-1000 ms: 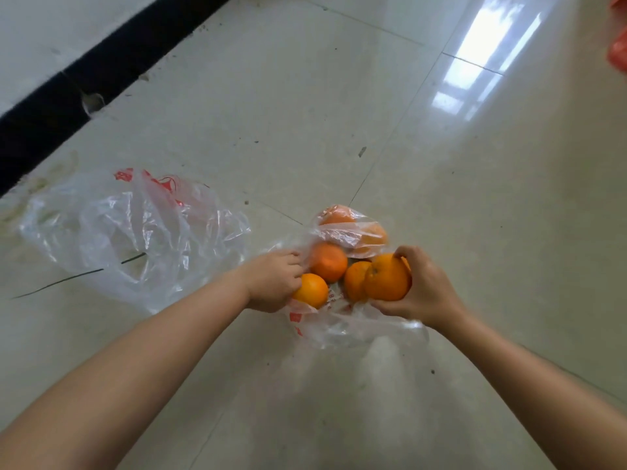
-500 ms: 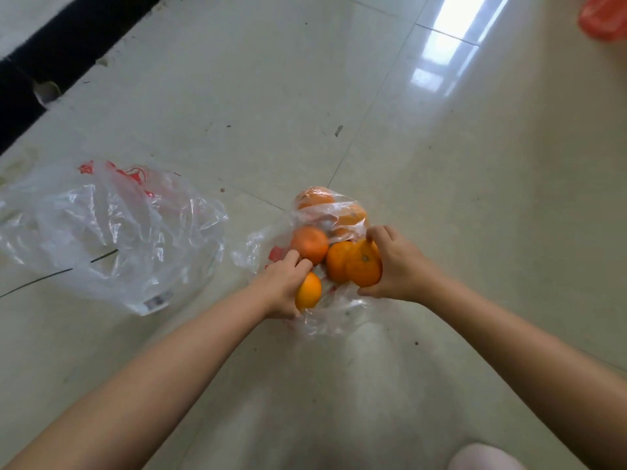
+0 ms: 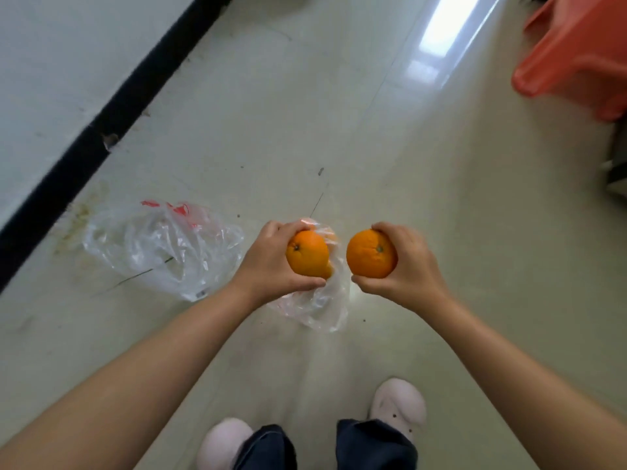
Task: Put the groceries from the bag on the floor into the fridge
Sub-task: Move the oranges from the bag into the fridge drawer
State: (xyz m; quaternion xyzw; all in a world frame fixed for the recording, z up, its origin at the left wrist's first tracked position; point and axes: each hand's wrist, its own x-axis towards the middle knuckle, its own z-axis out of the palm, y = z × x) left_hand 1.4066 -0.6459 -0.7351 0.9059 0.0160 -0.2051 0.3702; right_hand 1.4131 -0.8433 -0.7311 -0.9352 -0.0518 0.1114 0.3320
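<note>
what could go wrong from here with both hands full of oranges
1. The left hand seems to grip more than one orange at once, so one may slip and roll across the glossy floor.
2. The clear bag hangs close under that hand and might snag or lift with it.
3. With the right hand holding an orange too, no hand is free to open a fridge.

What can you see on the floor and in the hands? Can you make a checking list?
Surface: pale glossy tiled floor, some specks.
Job's things: one round orange in left hand, another orange in right hand; small clear plastic bag below them.
Clutter: crumpled clear plastic bag with red print, lying apart.
Hands: both closed on oranges.
Cables: nothing seen.
Surroundings: black skirting strip, red plastic stool, pink slippers.
</note>
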